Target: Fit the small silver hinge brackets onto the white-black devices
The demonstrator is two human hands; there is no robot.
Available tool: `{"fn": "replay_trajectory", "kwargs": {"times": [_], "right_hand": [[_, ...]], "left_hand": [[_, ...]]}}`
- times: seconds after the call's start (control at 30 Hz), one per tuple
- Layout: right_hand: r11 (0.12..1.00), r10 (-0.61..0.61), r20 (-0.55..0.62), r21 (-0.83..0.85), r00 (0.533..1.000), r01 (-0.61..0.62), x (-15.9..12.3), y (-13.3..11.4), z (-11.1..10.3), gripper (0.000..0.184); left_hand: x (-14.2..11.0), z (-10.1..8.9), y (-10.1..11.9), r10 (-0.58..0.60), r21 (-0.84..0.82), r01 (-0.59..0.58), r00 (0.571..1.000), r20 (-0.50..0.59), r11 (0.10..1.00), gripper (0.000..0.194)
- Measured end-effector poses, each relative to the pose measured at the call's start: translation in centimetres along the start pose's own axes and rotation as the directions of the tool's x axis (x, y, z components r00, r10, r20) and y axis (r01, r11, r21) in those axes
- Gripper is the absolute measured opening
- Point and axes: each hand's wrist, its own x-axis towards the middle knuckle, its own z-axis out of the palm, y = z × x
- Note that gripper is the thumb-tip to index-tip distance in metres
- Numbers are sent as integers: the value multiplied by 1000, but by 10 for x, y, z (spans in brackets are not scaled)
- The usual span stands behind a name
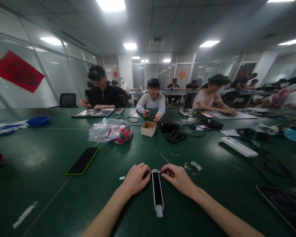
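Observation:
A long, narrow device (158,194) with a black middle, a white rim and a grey near end lies on the green table in front of me. At its far end, my left hand (137,177) pinches from the left and my right hand (179,179) from the right. Something thin seems to stick out sideways there into both sets of fingertips; it is too small to name. Right of my right hand lie a small white metal piece (196,166) and several tiny rings (186,166). A white scrap (122,178) sits beside my left hand.
A phone in a green case (83,161) lies left, another dark phone (283,207) at the right edge. Farther off are a plastic bag with red items (120,133), an open small box (148,129), a white oblong case (238,147) and cables. Co-workers sit across the table.

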Motion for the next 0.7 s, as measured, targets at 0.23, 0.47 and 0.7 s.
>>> {"fn": "replay_trajectory", "kwargs": {"times": [0.23, 0.47, 0.7], "right_hand": [[1000, -15, -2, -13, 1000, 15, 2, 0, 2, 13], [999, -31, -4, 5, 999, 32, 2, 0, 3, 13], [1000, -28, 16, 0, 999, 28, 1, -2, 2, 16]], "left_hand": [[0, -2, 2, -10, 0, 10, 1000, 5, 1000, 15], [-1, 1, 0, 5, 16, -5, 1000, -15, 1000, 13], [0, 0, 1, 6, 17, -6, 1000, -12, 1000, 14]]}}
